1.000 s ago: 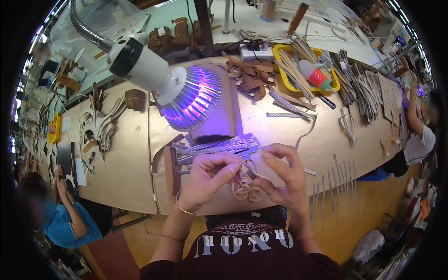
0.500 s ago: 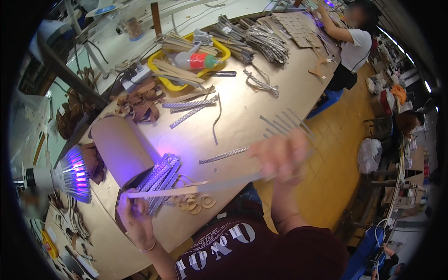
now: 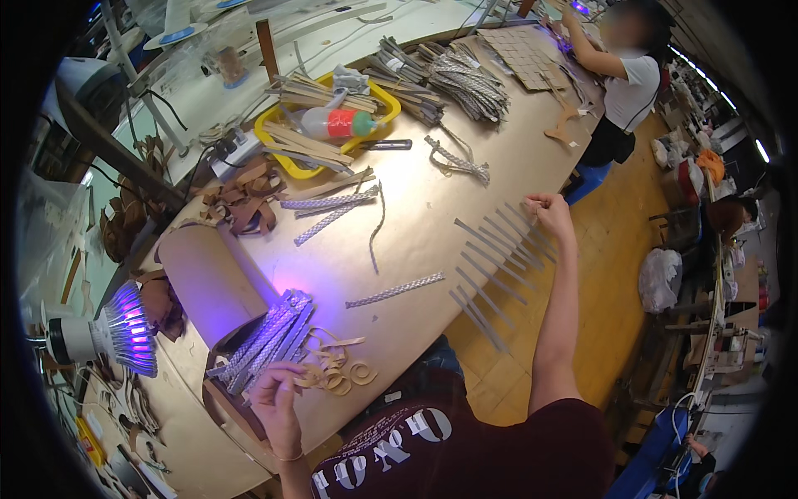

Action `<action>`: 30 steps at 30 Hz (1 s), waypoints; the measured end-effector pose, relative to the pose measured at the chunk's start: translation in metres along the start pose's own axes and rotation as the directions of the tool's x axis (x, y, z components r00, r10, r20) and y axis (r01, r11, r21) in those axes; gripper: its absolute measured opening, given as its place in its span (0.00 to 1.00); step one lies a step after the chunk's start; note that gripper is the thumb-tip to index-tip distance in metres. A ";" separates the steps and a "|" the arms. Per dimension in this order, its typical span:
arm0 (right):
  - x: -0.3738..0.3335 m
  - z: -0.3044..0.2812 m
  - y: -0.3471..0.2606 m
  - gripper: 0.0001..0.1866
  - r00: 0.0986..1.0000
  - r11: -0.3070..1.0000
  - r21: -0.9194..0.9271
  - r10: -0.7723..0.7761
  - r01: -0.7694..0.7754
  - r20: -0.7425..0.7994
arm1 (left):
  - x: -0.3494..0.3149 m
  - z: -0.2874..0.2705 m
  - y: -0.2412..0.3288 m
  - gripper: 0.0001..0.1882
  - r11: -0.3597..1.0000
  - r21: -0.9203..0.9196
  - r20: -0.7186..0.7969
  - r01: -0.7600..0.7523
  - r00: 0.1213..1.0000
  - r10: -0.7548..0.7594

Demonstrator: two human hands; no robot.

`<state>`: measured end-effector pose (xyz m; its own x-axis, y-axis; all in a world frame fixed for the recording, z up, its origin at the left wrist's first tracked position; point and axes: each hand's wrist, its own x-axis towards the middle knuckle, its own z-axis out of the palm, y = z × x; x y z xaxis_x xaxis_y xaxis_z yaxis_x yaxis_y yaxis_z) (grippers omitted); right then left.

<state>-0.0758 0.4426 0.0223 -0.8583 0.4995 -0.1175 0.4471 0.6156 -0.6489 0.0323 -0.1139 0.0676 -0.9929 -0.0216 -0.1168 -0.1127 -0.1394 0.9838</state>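
Note:
At the near edge of the table, my left hand (image 3: 278, 403) has its fingertips pinched together at a heap of thin tan strips (image 3: 337, 374), curled like peeled-off backing. One tan strip seems to be between the fingers. Reaching out to the right, my right hand (image 3: 549, 212) is closed in a pinch at the end of a row of narrow grey strips (image 3: 490, 258), which lie side by side and stick out past the table edge. Its fingers grip the end of a grey strip. Beside my left hand lies a bundle of braided grey bands (image 3: 270, 337).
A brown curved tube (image 3: 208, 279) and a lamp with purple light (image 3: 129, 328) stand at left. A yellow basket (image 3: 266, 137) holds strips and a bottle (image 3: 337, 123). Braided bundles (image 3: 470, 83) lie behind it. Another person (image 3: 628, 91) works at the far right.
The tan strip and grey strip stretched between my hands have come apart. My right hand has moved up and right to the row of grey strips; my left hand has moved right to the tan curls.

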 end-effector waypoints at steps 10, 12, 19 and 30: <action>0.022 0.000 0.005 0.49 0.929 0.831 -0.417 0.349 -0.369 -0.126 | -0.011 0.015 -0.004 0.07 0.985 0.133 0.125 0.108 0.984 -0.125; 0.015 -0.001 0.001 0.53 0.908 0.790 -0.449 0.384 -0.418 -0.169 | -0.011 0.011 -0.006 0.06 0.985 0.128 0.217 0.118 0.965 -0.144; -0.018 0.031 -0.024 0.45 0.792 0.727 -0.591 -0.108 -0.349 -0.601 | -0.018 -0.015 -0.009 0.04 0.848 0.530 0.327 -0.029 0.929 -0.173; -0.013 0.196 -0.235 0.12 0.699 0.695 -0.181 -0.713 0.696 -0.051 | -0.032 -0.026 -0.023 0.09 0.399 0.900 0.077 -0.174 0.966 0.246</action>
<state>-0.2191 0.1724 0.0287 -0.9060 -0.0587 0.4191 -0.2410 0.8856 -0.3969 0.0673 -0.1361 0.0450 -0.9900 0.0215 0.1397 0.0938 0.8393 0.5356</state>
